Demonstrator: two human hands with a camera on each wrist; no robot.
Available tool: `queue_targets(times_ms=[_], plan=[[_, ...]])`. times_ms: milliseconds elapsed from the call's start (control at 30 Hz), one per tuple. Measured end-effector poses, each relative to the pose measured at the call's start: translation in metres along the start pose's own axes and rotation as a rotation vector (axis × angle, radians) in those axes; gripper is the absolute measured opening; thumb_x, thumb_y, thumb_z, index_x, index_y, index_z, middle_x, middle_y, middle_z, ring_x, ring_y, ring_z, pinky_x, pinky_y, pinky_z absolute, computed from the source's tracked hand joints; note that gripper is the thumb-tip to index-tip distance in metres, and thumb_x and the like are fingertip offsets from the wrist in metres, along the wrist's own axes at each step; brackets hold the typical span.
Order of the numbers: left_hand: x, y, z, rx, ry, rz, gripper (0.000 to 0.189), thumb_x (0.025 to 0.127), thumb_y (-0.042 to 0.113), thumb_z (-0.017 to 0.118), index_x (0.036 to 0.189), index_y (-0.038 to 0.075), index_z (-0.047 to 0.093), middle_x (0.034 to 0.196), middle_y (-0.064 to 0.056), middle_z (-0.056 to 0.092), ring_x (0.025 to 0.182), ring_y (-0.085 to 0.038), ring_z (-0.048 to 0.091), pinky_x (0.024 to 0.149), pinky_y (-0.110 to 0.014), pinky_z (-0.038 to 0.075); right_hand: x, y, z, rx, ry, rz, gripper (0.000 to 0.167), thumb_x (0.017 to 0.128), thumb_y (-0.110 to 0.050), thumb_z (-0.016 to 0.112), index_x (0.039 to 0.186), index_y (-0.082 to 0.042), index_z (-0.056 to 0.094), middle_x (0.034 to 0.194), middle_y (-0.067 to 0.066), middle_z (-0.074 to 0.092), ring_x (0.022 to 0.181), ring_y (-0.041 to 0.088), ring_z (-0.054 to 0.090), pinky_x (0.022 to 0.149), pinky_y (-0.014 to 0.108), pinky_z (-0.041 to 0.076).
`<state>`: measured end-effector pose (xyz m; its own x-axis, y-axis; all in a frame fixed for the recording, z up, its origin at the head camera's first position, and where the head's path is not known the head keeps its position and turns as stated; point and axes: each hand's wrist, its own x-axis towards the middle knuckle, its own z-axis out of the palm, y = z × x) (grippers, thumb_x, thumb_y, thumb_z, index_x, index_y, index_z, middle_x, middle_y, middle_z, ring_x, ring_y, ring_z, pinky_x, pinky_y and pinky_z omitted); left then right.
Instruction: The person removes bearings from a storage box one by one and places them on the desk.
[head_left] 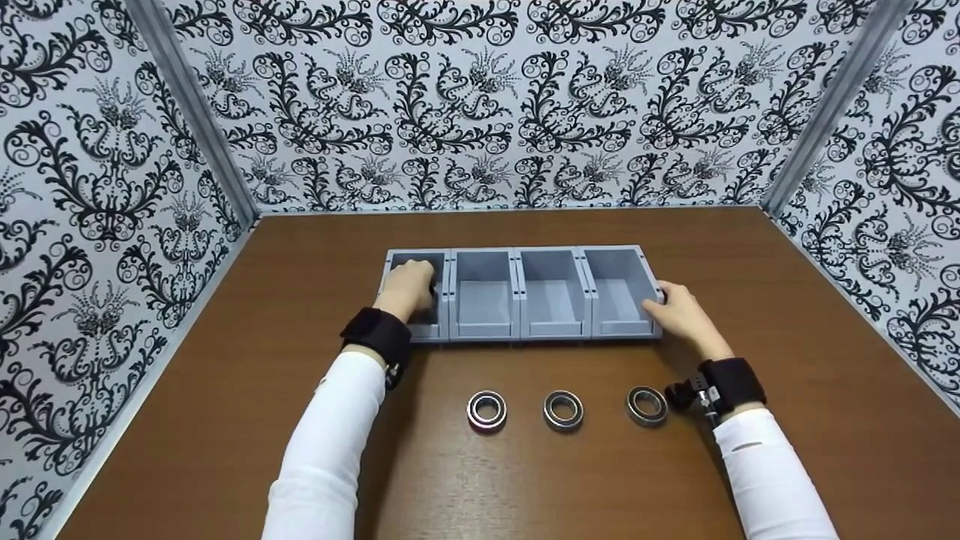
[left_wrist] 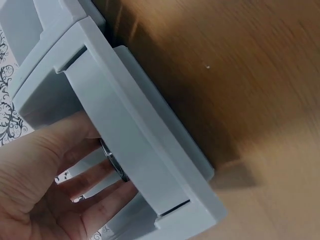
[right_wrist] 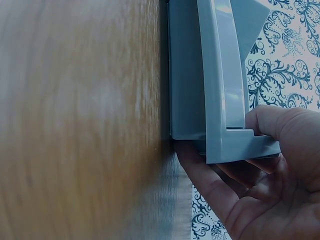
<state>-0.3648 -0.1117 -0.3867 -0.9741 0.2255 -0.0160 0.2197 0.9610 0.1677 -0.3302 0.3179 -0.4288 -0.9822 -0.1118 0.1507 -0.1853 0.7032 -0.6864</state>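
Note:
A row of grey storage bins (head_left: pixel 484 330), joined side by side, stands on the table. My left hand (head_left: pixel 409 289) reaches down into the leftmost bin. In the left wrist view, this hand (left_wrist: pixel 65 175) holds a metal ring bearing (left_wrist: pixel 114 160) behind the bin's front wall (left_wrist: pixel 125 130); only a thin part of the bearing's edge shows. At the other end, my right hand (head_left: pixel 679 311) grips the side of the rightmost bin (head_left: pixel 619 328). The right wrist view has its thumb over the wall's top edge, the fingers of the hand (right_wrist: pixel 270 185) under and outside the bin.
Three ring bearings lie in a spaced row on the table (head_left: pixel 480 495) in front of the bins: a left one (head_left: pixel 487 427), a middle one (head_left: pixel 563 426) and a right one (head_left: pixel 646 421), close to the right wrist camera. Patterned wall panels (head_left: pixel 487 112) enclose the back and sides.

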Motion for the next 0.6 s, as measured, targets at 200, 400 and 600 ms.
queue_targets(times_ms=[200, 400, 600], plan=[[0.0021, -0.0007, -0.0004, 0.01, -0.023, -0.011, 0.021, 0.086, -0.002, 0.065, 0.106, -0.002, 0.073, 0.122, -0.024, 0.071, 0.11, -0.04, 0.069, 0.09, -0.052, 0.056, 0.0001, -0.0005, 0.0004, 0.009, -0.007, 0.008, 0.043, 0.094, -0.003, 0.057, 0.13, 0.021, 0.057, 0.11, 0.033, 0.069, 0.078, 0.014, 0.063, 0.068, 0.023, 0.05], [0.0039, -0.0027, -0.0006, -0.002, -0.024, -0.004, 0.024, 0.085, -0.002, 0.066, 0.107, -0.002, 0.074, 0.121, -0.025, 0.072, 0.109, -0.04, 0.07, 0.09, -0.052, 0.056, -0.0003, -0.0004, -0.0001, 0.031, 0.001, -0.006, 0.04, 0.093, -0.001, 0.057, 0.127, 0.021, 0.058, 0.105, 0.031, 0.07, 0.077, 0.012, 0.062, 0.067, 0.021, 0.049], [0.0025, -0.0039, -0.003, -0.023, -0.005, 0.011, 0.025, 0.081, -0.001, 0.069, 0.105, -0.001, 0.076, 0.118, -0.024, 0.073, 0.105, -0.042, 0.071, 0.088, -0.054, 0.056, 0.0003, -0.0002, 0.0003, 0.026, 0.002, -0.005, 0.04, 0.093, -0.001, 0.057, 0.126, 0.021, 0.058, 0.104, 0.03, 0.07, 0.077, 0.012, 0.061, 0.068, 0.021, 0.049]])
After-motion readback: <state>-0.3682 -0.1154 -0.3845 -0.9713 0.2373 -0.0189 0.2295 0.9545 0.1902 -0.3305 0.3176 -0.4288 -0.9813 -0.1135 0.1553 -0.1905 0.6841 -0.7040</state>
